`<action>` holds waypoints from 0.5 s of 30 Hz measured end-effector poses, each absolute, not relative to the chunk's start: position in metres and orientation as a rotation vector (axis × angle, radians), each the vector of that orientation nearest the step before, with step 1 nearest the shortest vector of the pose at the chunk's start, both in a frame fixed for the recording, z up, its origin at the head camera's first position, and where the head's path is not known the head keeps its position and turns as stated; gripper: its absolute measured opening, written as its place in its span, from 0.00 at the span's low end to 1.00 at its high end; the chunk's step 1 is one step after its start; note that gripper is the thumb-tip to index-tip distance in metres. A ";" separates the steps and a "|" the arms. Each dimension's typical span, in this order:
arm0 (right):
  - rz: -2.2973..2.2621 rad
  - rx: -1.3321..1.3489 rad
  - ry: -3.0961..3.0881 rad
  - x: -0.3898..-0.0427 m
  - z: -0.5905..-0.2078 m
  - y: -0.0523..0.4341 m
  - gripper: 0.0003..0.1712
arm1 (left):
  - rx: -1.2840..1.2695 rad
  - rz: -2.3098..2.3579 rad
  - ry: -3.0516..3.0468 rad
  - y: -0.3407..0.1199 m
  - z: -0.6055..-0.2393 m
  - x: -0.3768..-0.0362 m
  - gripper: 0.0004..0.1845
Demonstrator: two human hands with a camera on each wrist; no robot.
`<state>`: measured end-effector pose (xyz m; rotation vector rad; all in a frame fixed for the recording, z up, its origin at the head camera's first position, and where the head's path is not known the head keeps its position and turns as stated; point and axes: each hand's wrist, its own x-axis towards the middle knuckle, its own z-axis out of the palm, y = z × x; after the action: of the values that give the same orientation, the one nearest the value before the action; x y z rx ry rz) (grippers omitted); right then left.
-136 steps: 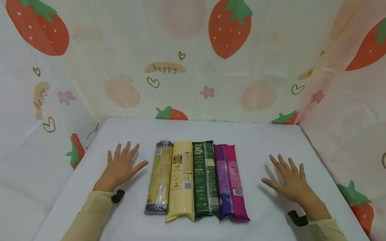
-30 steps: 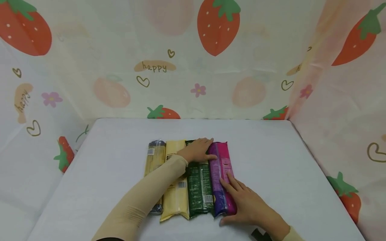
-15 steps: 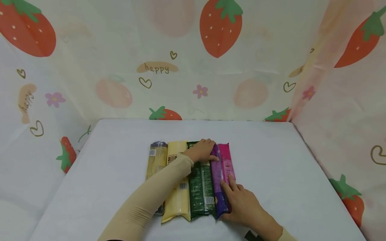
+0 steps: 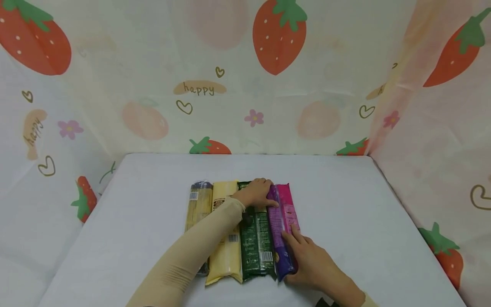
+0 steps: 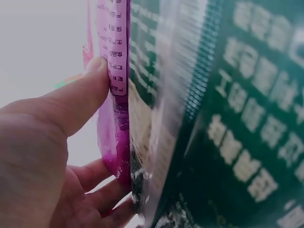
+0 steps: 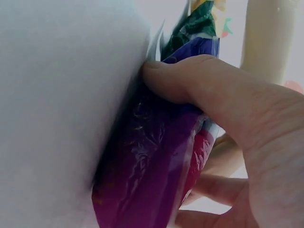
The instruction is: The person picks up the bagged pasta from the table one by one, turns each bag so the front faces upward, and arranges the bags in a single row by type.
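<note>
Left hand [image 4: 256, 192] curls round the far end and right hand [image 4: 310, 261] round the near end of the purple-pink packet [image 4: 284, 217], rightmost of four on the white table [image 4: 134, 221], tilted against the green packet [image 4: 256, 238]; lift apparently begun, not completed.

The head camera looks forward and down on the whole table [image 4: 345, 204]. Both wrist cameras sit very close, each beside its own hand. All three views share the purple packet [image 4: 281, 230] [image 5: 114, 118] [image 6: 147, 171].
</note>
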<state>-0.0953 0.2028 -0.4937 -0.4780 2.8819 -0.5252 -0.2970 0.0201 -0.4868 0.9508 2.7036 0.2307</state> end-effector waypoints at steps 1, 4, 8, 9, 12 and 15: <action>-0.546 -0.469 2.878 -0.095 -0.494 0.204 0.64 | 0.951 0.232 2.702 0.020 -0.486 -0.297 0.42; -0.608 -0.445 2.861 -0.094 -0.496 0.209 0.64 | 0.953 0.214 2.701 0.021 -0.485 -0.296 0.42; -0.680 -0.447 2.833 -0.094 -0.498 0.215 0.63 | 0.977 0.209 2.703 0.022 -0.485 -0.297 0.41; -0.695 -0.444 2.825 -0.094 -0.499 0.216 0.63 | 0.983 0.230 2.702 0.022 -0.486 -0.297 0.41; -0.756 -0.443 2.798 -0.095 -0.500 0.220 0.63 | 1.005 0.339 2.697 0.020 -0.487 -0.300 0.39; -0.821 -0.470 2.774 -0.099 -0.500 0.225 0.63 | 0.992 0.484 2.680 0.016 -0.485 -0.305 0.37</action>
<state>-0.0987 0.2252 -0.5002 -0.4699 2.7741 -0.8206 -0.3045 0.0165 -0.4855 0.9923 2.6802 0.4837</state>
